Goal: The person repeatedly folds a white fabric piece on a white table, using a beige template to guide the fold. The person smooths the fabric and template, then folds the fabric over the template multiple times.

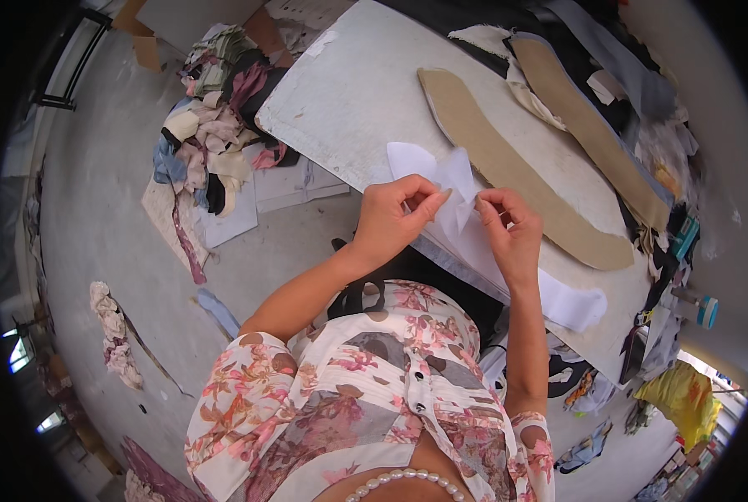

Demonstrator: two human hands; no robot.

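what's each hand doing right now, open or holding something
Left hand: closed, thumb and finger pinching the white fabric.
Right hand: closed, fingertips pinching the same white fabric.

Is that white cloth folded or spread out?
Folded, at least partly: the white cloth rises in creased layers between the left hand and right hand.

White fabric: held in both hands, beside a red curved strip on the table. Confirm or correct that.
Wrong colour: the head view shows the curved strip is tan. It lies on the table beside the white fabric held by the left hand and right hand.
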